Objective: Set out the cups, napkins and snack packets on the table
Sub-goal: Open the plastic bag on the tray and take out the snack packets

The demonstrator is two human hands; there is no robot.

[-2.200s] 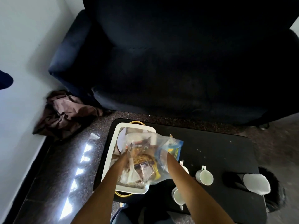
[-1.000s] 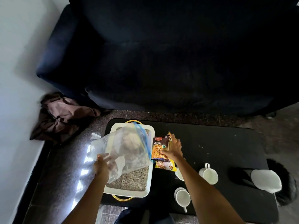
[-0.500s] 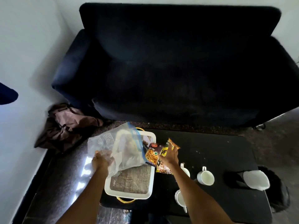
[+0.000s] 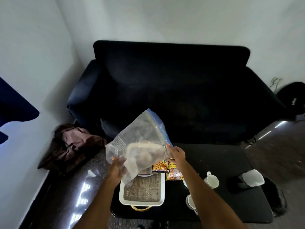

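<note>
I hold a clear plastic zip bag (image 4: 140,142) up over the far end of the white tray (image 4: 142,203). My left hand (image 4: 117,166) grips its lower left corner. At the bag's right edge, by the blue zip strip, my right hand (image 4: 176,154) holds it. Something pale shows through the plastic; I cannot tell what it is. Two snack packets (image 4: 173,173) lie on the black table (image 4: 222,162) just right of the tray. One white cup (image 4: 212,180) stands further right, another cup (image 4: 191,201) sits near the front, and my right forearm partly hides both.
A burlap mat (image 4: 142,189) lines the tray. At the table's right end is a white item in a dark holder (image 4: 251,177). Behind the table stands a dark sofa (image 4: 173,90). Brown cloth (image 4: 71,144) is heaped on the floor to the left.
My right hand let go of the snack packets, which now lie on the table, and moved to the bag's edge. The bag has risen higher. The view has tilted up.
</note>
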